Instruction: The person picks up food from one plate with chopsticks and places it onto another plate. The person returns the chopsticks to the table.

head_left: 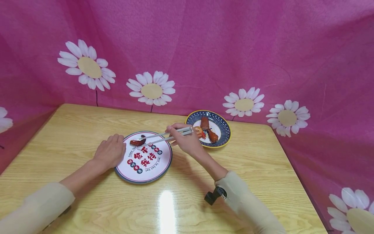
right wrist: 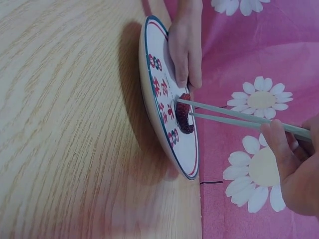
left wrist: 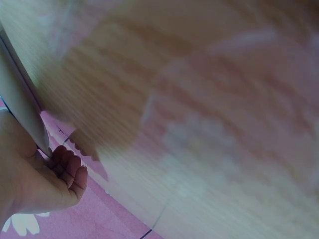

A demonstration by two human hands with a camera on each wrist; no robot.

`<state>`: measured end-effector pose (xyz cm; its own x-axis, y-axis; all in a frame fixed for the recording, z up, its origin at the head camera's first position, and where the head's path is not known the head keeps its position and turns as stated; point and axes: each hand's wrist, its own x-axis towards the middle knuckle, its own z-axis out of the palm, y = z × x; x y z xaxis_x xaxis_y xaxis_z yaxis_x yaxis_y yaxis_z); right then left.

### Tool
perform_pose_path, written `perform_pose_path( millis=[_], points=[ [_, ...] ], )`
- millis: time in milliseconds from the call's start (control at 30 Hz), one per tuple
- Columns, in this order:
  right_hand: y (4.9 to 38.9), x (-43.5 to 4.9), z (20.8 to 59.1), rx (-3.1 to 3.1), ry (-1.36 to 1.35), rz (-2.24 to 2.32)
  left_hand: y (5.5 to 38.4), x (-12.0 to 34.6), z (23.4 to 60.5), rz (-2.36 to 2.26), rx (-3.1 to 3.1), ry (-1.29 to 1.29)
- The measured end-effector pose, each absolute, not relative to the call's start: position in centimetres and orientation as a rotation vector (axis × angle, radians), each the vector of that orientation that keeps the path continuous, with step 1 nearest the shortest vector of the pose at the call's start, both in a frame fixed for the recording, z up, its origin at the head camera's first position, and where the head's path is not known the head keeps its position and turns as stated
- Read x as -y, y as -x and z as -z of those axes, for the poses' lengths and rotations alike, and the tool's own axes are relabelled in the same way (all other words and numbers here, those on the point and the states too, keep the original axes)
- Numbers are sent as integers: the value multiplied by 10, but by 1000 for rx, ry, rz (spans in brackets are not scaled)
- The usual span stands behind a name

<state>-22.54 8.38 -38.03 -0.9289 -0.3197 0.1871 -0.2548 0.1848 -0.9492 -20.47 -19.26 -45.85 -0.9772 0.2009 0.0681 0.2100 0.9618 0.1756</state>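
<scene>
My left hand (head_left: 110, 151) holds the left rim of a white plate (head_left: 165, 155) printed with red characters. In the left wrist view its fingers (left wrist: 67, 167) curl at the plate's edge. My right hand (head_left: 188, 140) grips a pair of pale chopsticks (right wrist: 229, 113), which slant down to the left over the plate. Their tips are at a curved, dark red-brown, bumpy piece of food (right wrist: 183, 113) near the plate's far left side. One tip lies over the food; whether they pinch it, I cannot tell.
Behind my right hand stands a blue-patterned dish (head_left: 225, 131) with a yellow rim. It holds a drumstick-like piece (head_left: 213, 136), a brown chunk (head_left: 205, 123) and an orange shrimp-like piece (head_left: 200, 131), partly hidden. A pink flowered cloth (head_left: 193, 65) hangs behind the wooden table (head_left: 248, 201).
</scene>
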Motion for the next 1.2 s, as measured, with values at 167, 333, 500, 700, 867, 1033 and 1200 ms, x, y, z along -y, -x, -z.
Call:
perform_pose_path(
  millis=[167,333,500,700,867,1033,1200],
  points=[
    [227,-81,384,-2368,592,1888,203,193,458,281,3056,316],
    [228,-78,386,-2365,590,1893,203,193,458,274,3051,326],
    [228,-76,385,-2383,588,1870,203,193,459,271,3052,332],
    [230,-75,385,-2395,600,1856,204,191,457,254,3060,348],
    [230,-74,386,-2402,586,1843,204,191,456,238,3055,376],
    [231,-73,385,-2406,556,1842,204,192,455,225,3052,377],
    [231,-72,383,-2386,536,1868,204,193,454,215,3068,351]
  ],
)
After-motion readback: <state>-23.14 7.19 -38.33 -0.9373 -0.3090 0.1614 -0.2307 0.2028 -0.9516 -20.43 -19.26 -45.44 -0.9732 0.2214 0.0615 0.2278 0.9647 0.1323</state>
